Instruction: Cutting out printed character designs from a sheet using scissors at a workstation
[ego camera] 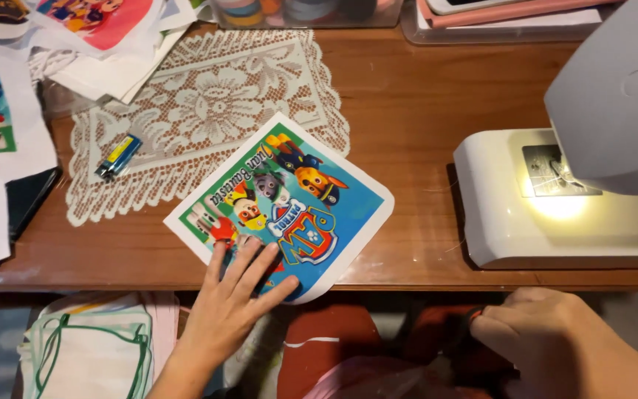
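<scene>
Pressing spread fingers on the cartoon print (282,203), left hand (230,303) beside the sewing machine (555,199); looks light, floppy, best pinched by its edge; right hand (548,329) unreadable.

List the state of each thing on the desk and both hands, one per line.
Print: flat on the desk, one corner over the edge.
Left hand: open, fingers spread, pressing the print.
Right hand: below the desk edge, closed on something dark; cannot tell what.
Sewing machine: lamp on, nothing under the needle.
Lace mat: spread flat, print overlapping it.
Lighter: lying on the mat.
</scene>
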